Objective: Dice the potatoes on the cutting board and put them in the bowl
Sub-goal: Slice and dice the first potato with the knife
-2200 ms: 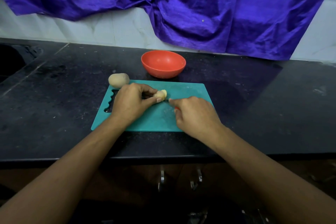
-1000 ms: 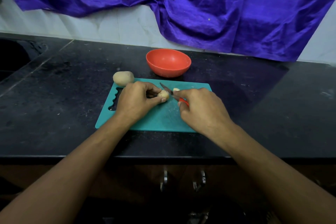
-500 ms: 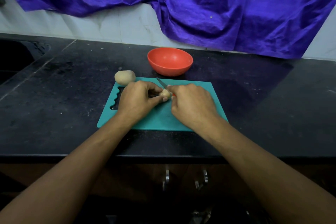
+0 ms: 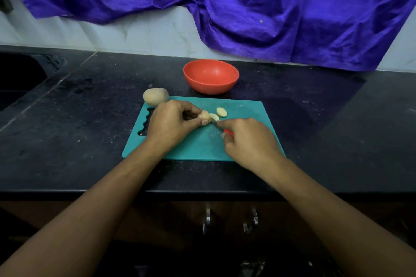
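Two pale slices (image 4: 221, 112) lie on the teal cutting board (image 4: 198, 146), just beside the potato piece (image 4: 205, 116) that my left hand (image 4: 171, 123) pinches between thumb and fingers. My right hand (image 4: 249, 141) curls round the red-handled knife (image 4: 227, 132), its blade at the cut end. One whole potato (image 4: 156, 96) sits at the board's far left corner. The red bowl (image 4: 210, 88) stands beyond the board on the dark surface (image 4: 67, 119).

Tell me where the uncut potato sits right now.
In the head view, the uncut potato sits at the far left corner of the teal cutting board, just beyond the left hand and left of the red bowl.
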A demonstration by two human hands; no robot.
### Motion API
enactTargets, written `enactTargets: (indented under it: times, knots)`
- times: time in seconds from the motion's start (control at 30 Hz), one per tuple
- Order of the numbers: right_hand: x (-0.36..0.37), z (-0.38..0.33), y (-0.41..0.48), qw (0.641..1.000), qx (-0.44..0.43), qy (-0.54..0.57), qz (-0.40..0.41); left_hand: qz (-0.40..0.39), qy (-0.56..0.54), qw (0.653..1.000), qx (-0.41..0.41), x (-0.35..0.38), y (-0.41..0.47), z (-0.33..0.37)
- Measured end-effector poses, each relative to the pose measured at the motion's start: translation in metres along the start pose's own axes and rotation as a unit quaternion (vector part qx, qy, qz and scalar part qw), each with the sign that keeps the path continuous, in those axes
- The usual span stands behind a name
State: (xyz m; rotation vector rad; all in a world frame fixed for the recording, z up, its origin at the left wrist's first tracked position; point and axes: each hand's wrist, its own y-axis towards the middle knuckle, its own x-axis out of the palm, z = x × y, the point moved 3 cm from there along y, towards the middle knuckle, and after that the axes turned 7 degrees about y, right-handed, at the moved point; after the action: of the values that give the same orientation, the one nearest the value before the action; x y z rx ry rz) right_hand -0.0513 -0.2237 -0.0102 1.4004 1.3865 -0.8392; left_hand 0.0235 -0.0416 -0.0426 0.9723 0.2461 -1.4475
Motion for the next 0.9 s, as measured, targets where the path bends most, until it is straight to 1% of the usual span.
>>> enactTargets:
  times: [0.1, 0.2, 0.33, 0.47, 0.63, 0.8, 0.9]
  knots:
    - [-0.001, 0.013, 0.009, 0.993, 0.053, 0.103, 0.013, 0.0, -0.004, 1.0, -0.002, 0.0, 0.0, 0.0]
    - [-0.005, 0.017, 0.01, 0.99, 0.055, 0.129, 0.027, -0.002, -0.008, 1.0, -0.003, 0.001, 0.001, -0.002]
    - [-0.015, 0.003, 0.003, 0.993, 0.016, 0.1, 0.057, -0.005, -0.01, 1.0, -0.002, 0.002, 0.001, -0.004]
    - [-0.017, -0.01, -0.001, 0.998, -0.008, 0.044, 0.052, 0.003, -0.008, 1.0, 0.0, 0.002, 0.001, -0.003]
    - [-0.021, -0.011, -0.004, 0.999, -0.008, 0.013, 0.04, 0.006, 0.001, 1.0, 0.007, 0.001, 0.0, -0.001]
    - [-0.024, -0.016, -0.003, 0.999, -0.014, 0.008, 0.039, 0.011, 0.008, 1.0, 0.01, 0.0, 0.0, 0.0]
    - [-0.023, -0.021, -0.003, 0.999, -0.022, -0.026, 0.038, 0.014, 0.004, 1.0, 0.012, -0.001, 0.0, 0.0]
